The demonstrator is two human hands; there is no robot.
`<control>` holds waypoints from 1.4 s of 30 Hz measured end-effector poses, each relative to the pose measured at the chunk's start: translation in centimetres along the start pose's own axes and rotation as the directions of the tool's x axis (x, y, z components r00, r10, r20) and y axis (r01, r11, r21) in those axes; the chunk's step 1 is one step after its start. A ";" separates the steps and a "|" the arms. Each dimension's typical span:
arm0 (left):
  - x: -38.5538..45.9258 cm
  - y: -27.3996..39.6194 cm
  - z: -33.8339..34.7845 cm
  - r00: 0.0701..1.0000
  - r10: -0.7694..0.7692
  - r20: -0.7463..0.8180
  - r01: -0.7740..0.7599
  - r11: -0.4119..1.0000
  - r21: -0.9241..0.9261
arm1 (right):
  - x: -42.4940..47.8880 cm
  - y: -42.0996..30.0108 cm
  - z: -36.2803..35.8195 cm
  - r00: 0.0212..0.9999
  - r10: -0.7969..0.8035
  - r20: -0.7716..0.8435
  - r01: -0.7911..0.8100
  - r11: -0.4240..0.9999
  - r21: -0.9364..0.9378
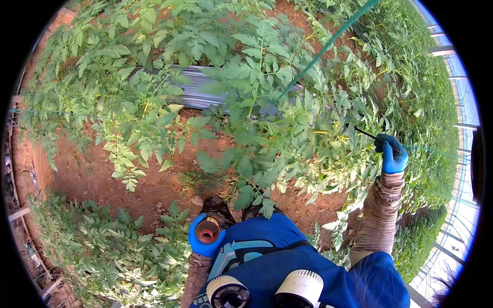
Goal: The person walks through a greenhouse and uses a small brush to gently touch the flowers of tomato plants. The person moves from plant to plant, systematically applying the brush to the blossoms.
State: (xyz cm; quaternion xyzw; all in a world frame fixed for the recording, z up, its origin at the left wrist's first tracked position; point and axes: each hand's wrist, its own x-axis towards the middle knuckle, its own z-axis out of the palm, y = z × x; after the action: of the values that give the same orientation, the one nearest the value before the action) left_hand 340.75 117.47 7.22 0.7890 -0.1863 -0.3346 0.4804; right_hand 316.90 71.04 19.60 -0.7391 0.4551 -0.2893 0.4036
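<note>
My right hand (391,153), in a blue glove, pinches a thin dark stick-like tool (365,133). Its far tip reaches among tomato leaves beside small yellow flowers (336,124); whether it touches one I cannot tell. Low in front of my body, my left hand (206,235), also gloved in blue, is wrapped around a small brown bottle (208,230). The bottle is uncapped, and its reddish round mouth faces up at me. Its contents are too dark to make out. Tomato plants (254,69) fill the space before me.
A green string (327,48) slants down into the foliage, and a thinner green line (65,112) crosses at left. Silvery plastic mulch film (204,86) covers the bed. Reddish soil (100,175) forms the path. More tomato plants (127,246) grow behind my left hand. Greenhouse framing (446,50) curves at right.
</note>
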 end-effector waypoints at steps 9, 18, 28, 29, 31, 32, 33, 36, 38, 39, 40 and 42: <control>5.0 -2.6 -8.7 0.991 0.135 0.000 -0.135 0.991 -0.005 | -5.0 -10.8 2.7 0.966 -0.200 0.165 0.098 0.871 0.481; 7.7 -5.1 -21.9 0.955 0.278 -0.100 -0.268 0.958 0.101 | -11.9 -21.8 30.4 0.762 -0.139 0.633 -0.306 0.784 0.541; 6.7 -7.8 -33.1 0.778 0.078 -0.623 -0.065 0.997 0.044 | -16.0 -33.5 50.1 0.333 -0.374 0.866 -0.192 0.872 0.451; 6.6 -8.0 -33.9 0.737 0.080 -0.671 -0.044 0.997 0.070 | -15.6 -35.1 52.0 0.227 -0.421 0.878 -0.110 0.885 0.453; 5.8 -8.6 -34.9 0.652 0.069 -0.755 0.026 0.993 0.113 | -15.8 -38.3 55.5 -0.005 -0.476 0.879 0.038 0.879 0.476; 5.4 -8.4 -35.5 0.611 0.078 -0.788 0.069 0.986 0.151 | -16.2 -39.4 57.3 -0.096 -0.521 0.848 0.122 0.840 0.529; 5.2 -8.3 -35.8 0.581 0.073 -0.811 0.088 0.985 0.152 | -16.3 -40.5 58.7 -0.213 -0.522 0.826 0.195 0.806 0.560; 4.3 -7.2 -37.2 0.467 0.095 -0.879 0.186 0.961 0.203 | -17.8 -43.1 63.1 -0.487 -0.543 0.684 0.273 0.649 0.710; 3.3 -6.5 -36.9 0.369 0.051 -0.928 0.254 0.955 0.153 | -20.0 -44.8 65.3 -0.624 -0.507 0.595 0.268 0.576 0.772; 2.7 -6.3 -36.4 0.313 0.025 -0.949 0.283 0.952 0.119 | -20.9 -45.6 66.0 -0.680 -0.483 0.551 0.270 0.534 0.801; 2.4 -6.3 -36.0 0.255 -0.005 -0.967 0.306 0.949 0.076 | -22.0 -45.3 67.0 -0.695 -0.562 0.449 0.221 0.427 0.877; 1.3 -5.5 -35.3 0.172 -0.010 -0.985 0.343 0.938 0.050 | -24.0 -44.6 68.7 -0.791 -0.506 0.344 0.194 0.327 0.925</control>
State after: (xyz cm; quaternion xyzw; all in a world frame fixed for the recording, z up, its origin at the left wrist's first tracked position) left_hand 366.47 141.61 13.00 0.8917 0.2118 0.2150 0.3372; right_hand 381.10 127.25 21.65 -0.6628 -0.6169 0.1919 0.3784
